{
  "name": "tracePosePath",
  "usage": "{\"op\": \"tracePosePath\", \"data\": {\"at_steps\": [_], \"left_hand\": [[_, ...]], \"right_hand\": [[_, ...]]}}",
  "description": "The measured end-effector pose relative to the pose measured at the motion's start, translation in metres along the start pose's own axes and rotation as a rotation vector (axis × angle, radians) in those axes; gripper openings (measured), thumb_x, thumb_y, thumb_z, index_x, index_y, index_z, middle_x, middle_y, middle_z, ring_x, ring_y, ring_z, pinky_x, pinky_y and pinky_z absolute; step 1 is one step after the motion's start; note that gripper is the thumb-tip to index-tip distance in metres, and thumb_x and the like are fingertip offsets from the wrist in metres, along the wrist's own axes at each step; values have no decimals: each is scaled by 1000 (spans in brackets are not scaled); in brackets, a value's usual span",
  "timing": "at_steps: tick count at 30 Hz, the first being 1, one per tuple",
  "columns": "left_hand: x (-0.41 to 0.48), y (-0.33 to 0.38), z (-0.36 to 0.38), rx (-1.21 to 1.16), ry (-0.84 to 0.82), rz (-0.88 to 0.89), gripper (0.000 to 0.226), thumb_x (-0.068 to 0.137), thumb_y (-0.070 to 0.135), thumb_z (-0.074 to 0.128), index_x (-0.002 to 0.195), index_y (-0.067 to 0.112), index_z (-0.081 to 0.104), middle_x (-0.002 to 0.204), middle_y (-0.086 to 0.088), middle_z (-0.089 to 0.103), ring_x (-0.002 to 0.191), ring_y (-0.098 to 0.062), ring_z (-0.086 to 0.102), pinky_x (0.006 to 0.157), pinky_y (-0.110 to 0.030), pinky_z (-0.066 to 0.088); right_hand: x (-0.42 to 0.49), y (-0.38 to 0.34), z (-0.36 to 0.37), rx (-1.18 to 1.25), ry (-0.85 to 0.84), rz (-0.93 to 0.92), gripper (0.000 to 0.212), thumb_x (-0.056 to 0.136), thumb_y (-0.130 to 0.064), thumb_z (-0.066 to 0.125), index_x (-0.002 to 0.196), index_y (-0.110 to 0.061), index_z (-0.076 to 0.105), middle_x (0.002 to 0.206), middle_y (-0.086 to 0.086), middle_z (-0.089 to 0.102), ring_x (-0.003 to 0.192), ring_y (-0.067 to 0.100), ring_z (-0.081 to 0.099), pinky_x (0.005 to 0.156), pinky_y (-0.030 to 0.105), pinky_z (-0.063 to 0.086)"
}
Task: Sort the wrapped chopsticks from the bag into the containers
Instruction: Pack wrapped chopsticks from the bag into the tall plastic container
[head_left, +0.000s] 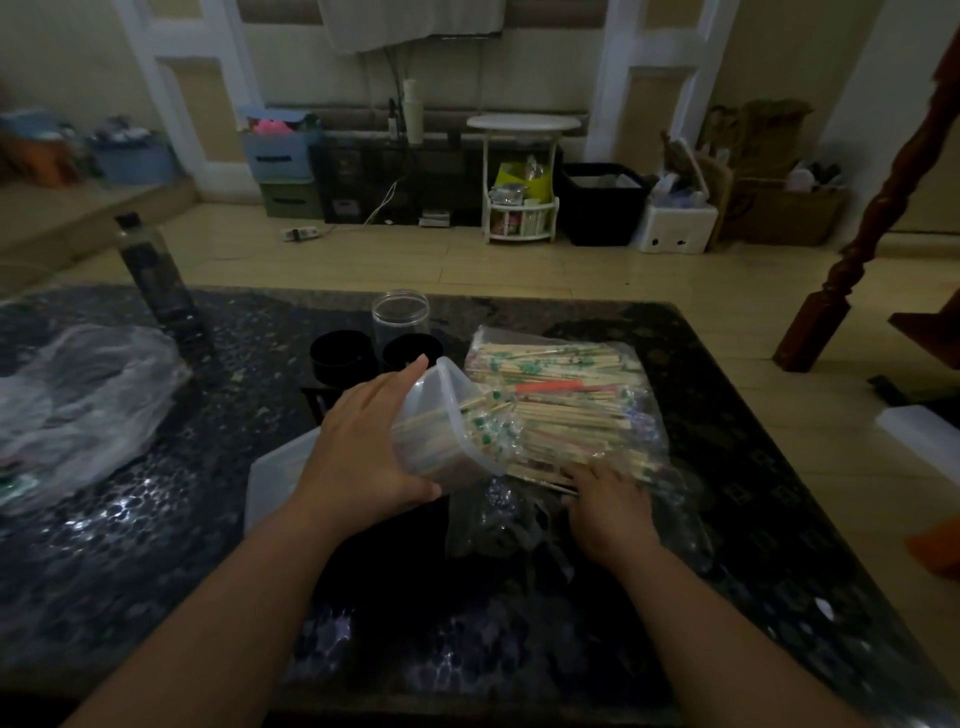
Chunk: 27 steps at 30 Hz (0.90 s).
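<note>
- Gripping the clear container (447, 415), left hand (363, 447) has thumb under, fingers over; it's tipped sideways, mouth twd the pile, some sticks inside.
- Right hand (608, 501) sits on near end of wrapped chopsticks (566, 395); grip or flat, can't tell.
- Chopsticks lie in open bag (483, 512) on bench (753, 467).

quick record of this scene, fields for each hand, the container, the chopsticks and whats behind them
left hand: holds the plastic container, tipped on its side
right hand: on the near edge of the chopsticks, grip unclear
container: mouth faces the pile, some chopsticks inside
chopsticks: heaped on a clear bag on the table
behind: clear jar, two black cups
</note>
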<state>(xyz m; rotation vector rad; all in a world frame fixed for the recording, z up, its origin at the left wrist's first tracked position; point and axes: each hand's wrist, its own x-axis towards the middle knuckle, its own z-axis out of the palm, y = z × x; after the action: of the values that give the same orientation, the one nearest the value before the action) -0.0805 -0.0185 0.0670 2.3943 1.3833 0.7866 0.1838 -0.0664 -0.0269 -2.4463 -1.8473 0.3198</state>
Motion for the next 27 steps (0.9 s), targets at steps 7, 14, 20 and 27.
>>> {"op": "tracePosePath", "data": {"at_steps": [7, 14, 20, 27], "left_hand": [[1, -2, 1, -6, -2, -3, 125, 48, 39, 92, 143, 53, 13, 151, 10, 33, 134, -15, 28, 105, -35, 26], [1, 0, 2, 0, -19, 5, 124, 50, 38, 93, 143, 53, 12, 151, 11, 31, 135, -13, 27, 105, -33, 25], [0, 4, 0, 2, -18, 4, 124, 52, 36, 93, 144, 51, 10, 151, 9, 32, 135, -14, 27, 107, -36, 25], [0, 4, 1, 9, -27, 9, 124, 52, 36, 94, 143, 50, 10, 151, 7, 33, 136, -19, 29, 106, -37, 26]], "right_hand": [[3, -8, -6, 37, 86, -58, 30, 91, -26, 53, 117, -31, 65, 121, 2, 63, 116, 30, 55, 92, 37, 44], [4, -13, -9, 28, 53, -55, 25, 88, -20, 52, 111, -24, 61, 113, 8, 66, 108, 32, 59, 87, 37, 43], [7, -9, -6, -33, -56, 18, 44, 82, -48, 64, 116, -22, 54, 117, 8, 65, 109, 31, 59, 89, 36, 43], [4, -7, -10, -70, -109, 55, 31, 88, -36, 56, 114, -19, 60, 119, 8, 63, 111, 30, 58, 93, 39, 44]]}}
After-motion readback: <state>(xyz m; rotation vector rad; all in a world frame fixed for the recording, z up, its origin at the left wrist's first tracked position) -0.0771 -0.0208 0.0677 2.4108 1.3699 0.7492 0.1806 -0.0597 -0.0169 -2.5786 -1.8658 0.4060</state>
